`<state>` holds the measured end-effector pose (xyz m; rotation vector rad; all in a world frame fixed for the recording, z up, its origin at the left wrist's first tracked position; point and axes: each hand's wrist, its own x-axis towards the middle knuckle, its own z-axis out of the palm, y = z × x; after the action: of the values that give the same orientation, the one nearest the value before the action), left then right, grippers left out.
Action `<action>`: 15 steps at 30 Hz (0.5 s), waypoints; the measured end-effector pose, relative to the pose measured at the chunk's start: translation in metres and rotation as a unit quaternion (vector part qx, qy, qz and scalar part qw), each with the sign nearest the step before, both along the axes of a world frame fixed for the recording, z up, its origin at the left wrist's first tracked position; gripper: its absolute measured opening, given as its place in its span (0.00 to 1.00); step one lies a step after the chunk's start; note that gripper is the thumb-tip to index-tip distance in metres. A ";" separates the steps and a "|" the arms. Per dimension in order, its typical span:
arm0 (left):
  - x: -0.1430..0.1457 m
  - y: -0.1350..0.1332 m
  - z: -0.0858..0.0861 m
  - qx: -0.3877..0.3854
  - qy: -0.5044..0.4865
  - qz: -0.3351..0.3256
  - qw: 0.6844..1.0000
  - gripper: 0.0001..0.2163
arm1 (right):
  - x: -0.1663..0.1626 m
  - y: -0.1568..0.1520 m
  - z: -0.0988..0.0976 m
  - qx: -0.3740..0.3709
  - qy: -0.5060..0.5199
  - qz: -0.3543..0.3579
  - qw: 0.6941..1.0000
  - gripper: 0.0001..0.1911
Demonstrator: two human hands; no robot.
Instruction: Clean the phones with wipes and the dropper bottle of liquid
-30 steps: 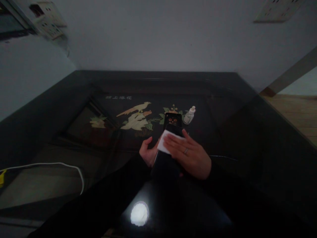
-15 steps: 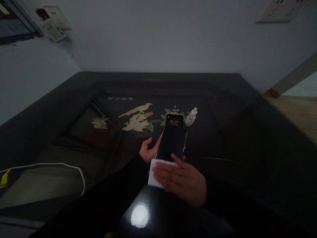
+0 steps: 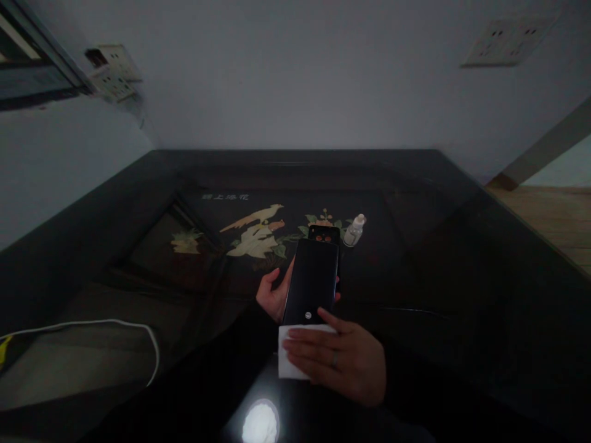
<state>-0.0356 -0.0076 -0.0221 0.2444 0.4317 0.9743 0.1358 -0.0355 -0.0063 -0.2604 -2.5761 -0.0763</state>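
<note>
A black smartphone (image 3: pixel 311 277) is tilted toward me, screen up. Its screen is dark except for a small round light icon near the lower end. My left hand (image 3: pixel 272 294) grips it from beneath, thumb out at the left edge and fingertips showing at the right edge. My right hand (image 3: pixel 344 357) presses a folded white tissue (image 3: pixel 289 368) over the phone's lower end with flat fingers. A ring is on one of its fingers. Just beyond the phone lies a dark object with round camera lenses (image 3: pixel 325 235), apparently another phone, partly covered.
A small bottle with a white dropper-like cap (image 3: pixel 354 231) stands right of the phones. The glossy dark table (image 3: pixel 392 169) bears a bird and flower picture. A white cable (image 3: pixel 111 320) curves at left. Wall sockets (image 3: pixel 508 42) are behind. A bright round reflection shows near me.
The small round icon now shows on the phone's screen. My right hand and the tissue have slid toward the phone's lower end. The whole view has shifted slightly.
</note>
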 end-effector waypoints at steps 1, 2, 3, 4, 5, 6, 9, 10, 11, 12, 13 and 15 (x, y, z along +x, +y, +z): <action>-0.001 0.001 0.000 -0.001 0.002 0.002 1.000 0.29 | 0.003 0.005 0.000 0.000 0.008 -0.018 1.000 0.14; -0.002 0.001 -0.001 -0.003 0.005 0.005 1.000 0.29 | 0.008 0.010 -0.001 -0.001 0.017 -0.043 0.999 0.15; -0.002 0.002 -0.001 -0.004 0.008 0.008 1.000 0.29 | 0.012 0.015 -0.001 -0.002 0.026 -0.067 0.997 0.15; -0.002 0.002 -0.001 -0.005 0.011 0.012 1.000 0.30 | 0.016 0.019 -0.001 -0.003 0.034 -0.077 0.996 0.15; -0.001 0.003 -0.001 -0.002 0.013 0.015 1.000 0.30 | 0.018 0.021 -0.002 -0.006 0.038 -0.074 0.997 0.15; -0.001 0.003 -0.001 0.003 0.010 0.018 1.000 0.30 | 0.018 0.021 -0.002 -0.009 0.042 -0.063 0.997 0.15; 0.002 0.001 0.001 0.027 -0.017 0.020 0.999 0.31 | 0.007 0.011 -0.002 -0.014 0.037 -0.028 0.999 0.14; 0.003 0.000 0.001 0.031 -0.029 0.014 0.999 0.31 | 0.001 0.006 -0.001 -0.016 0.032 -0.028 0.999 0.14; 0.003 -0.002 0.001 0.031 -0.039 0.001 0.999 0.31 | -0.004 0.003 -0.001 -0.018 0.025 -0.033 0.999 0.14; 0.003 -0.004 0.001 0.026 -0.047 -0.018 0.998 0.30 | -0.009 0.000 0.000 -0.020 0.016 -0.039 0.999 0.15; 0.003 -0.006 0.001 0.018 -0.051 -0.040 0.998 0.29 | -0.013 -0.002 0.000 -0.022 0.009 -0.043 0.999 0.16; 0.004 -0.009 0.002 0.005 -0.053 -0.066 0.996 0.28 | -0.015 -0.003 -0.001 -0.023 0.003 -0.044 0.999 0.16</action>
<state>-0.0315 -0.0164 -0.0199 0.2262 0.3092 0.8554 0.1207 -0.0384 -0.0069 -0.3909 -2.5625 -0.0483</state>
